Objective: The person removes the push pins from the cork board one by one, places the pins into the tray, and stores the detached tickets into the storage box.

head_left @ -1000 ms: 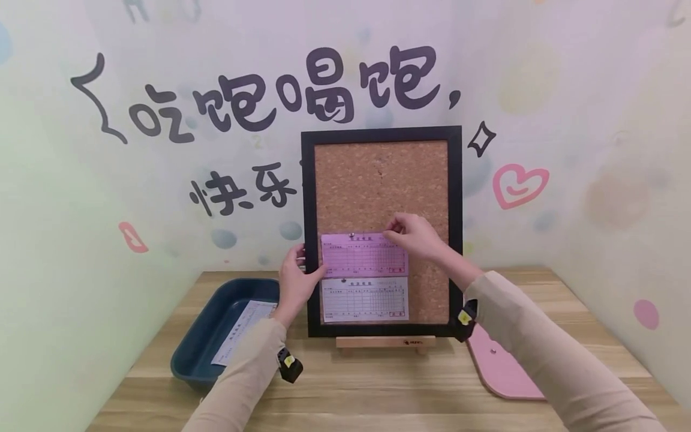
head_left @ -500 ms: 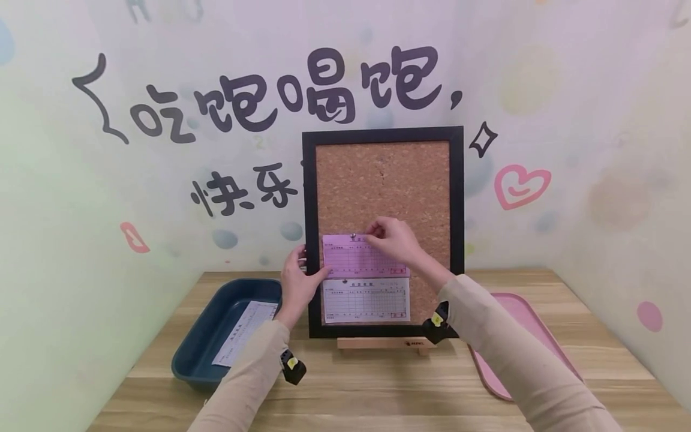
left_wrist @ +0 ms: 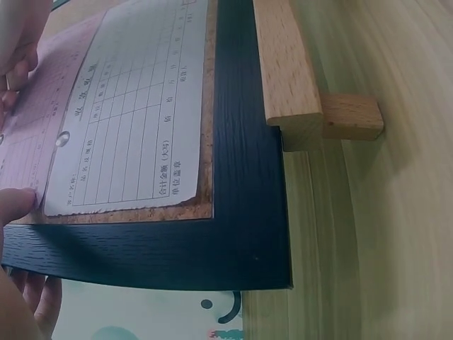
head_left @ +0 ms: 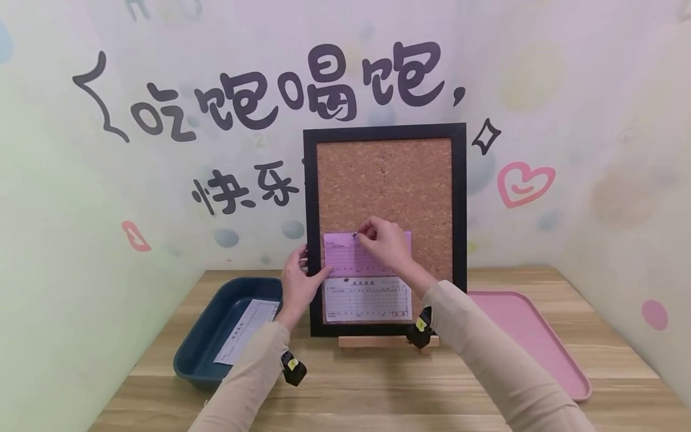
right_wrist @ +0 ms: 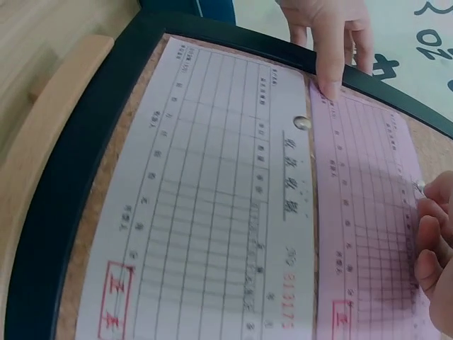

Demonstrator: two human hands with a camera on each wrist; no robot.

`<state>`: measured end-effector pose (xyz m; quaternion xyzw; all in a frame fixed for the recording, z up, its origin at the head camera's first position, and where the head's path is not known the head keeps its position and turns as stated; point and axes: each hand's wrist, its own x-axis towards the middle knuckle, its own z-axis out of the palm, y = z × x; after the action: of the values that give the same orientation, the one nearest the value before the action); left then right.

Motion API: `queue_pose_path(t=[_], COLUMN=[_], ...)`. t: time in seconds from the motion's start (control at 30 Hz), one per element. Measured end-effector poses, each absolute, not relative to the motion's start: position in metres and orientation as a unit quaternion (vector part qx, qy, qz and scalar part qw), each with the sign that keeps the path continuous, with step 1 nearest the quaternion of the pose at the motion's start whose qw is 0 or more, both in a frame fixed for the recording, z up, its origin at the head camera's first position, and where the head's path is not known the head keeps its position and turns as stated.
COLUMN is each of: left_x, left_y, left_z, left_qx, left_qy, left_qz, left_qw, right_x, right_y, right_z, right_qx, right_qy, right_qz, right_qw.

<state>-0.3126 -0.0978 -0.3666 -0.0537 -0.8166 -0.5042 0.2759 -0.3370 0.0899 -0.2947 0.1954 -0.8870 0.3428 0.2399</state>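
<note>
A black-framed cork board [head_left: 384, 180] stands on a small wooden easel [head_left: 372, 342]. A pink receipt slip [head_left: 342, 257] is pinned on the cork above a white receipt slip [head_left: 367, 300]. My left hand [head_left: 302, 285] grips the board's left side, its thumb in front on the pink slip's lower corner and its fingers behind the frame. My right hand [head_left: 385, 243] is at the pink slip's top edge, curled fingertips pinching at the silver pushpin [right_wrist: 420, 187]. A second pushpin [right_wrist: 302, 122] sits at the white slip's top edge.
A dark blue tray [head_left: 186, 360] with another white slip [head_left: 245, 333] in it stands on the wooden table [head_left: 367, 396] at left. At right lies a pink tray [head_left: 529, 336], partly behind the right sleeve. The lettered wall [head_left: 237, 48] rises behind.
My right hand has moved left along the pink slip's top edge, from its right part to the pushpin. My left hand stays on the frame.
</note>
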Motion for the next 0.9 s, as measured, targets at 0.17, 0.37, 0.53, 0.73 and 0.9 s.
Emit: queue_pose_path(t=[0.17, 0.37, 0.53, 0.73, 0.9], left_x=[-0.313, -0.313, -0.312, -0.312, -0.311], left_y=[-0.096, -0.097, -0.097, -0.097, -0.099], left_z=[-0.365, -0.366, -0.365, -0.364, -0.365], left_qx=[-0.055, -0.056, -0.054, -0.060, -0.054], left_qy=[-0.816, -0.817, -0.819, -0.820, -0.821], left_qz=[-0.506, -0.508, -0.508, -0.504, -0.504], left_qw=[0.274, 0.268, 0.263, 0.265, 0.263], right_x=[-0.337, -0.338, -0.339, -0.339, -0.338], right_y=[0.083, 0.077, 0.077, 0.077, 0.075], right_z=[-0.299, -0.305, -0.306, -0.304, -0.301], right_qx=[0.179, 0.173, 0.179, 0.169, 0.165], right_qy=[-0.883, -0.878, -0.876, -0.884, -0.889], right_qz=[0.336, 0.340, 0.339, 0.331, 0.331], right_qw=[0.273, 0.289, 0.293, 0.282, 0.270])
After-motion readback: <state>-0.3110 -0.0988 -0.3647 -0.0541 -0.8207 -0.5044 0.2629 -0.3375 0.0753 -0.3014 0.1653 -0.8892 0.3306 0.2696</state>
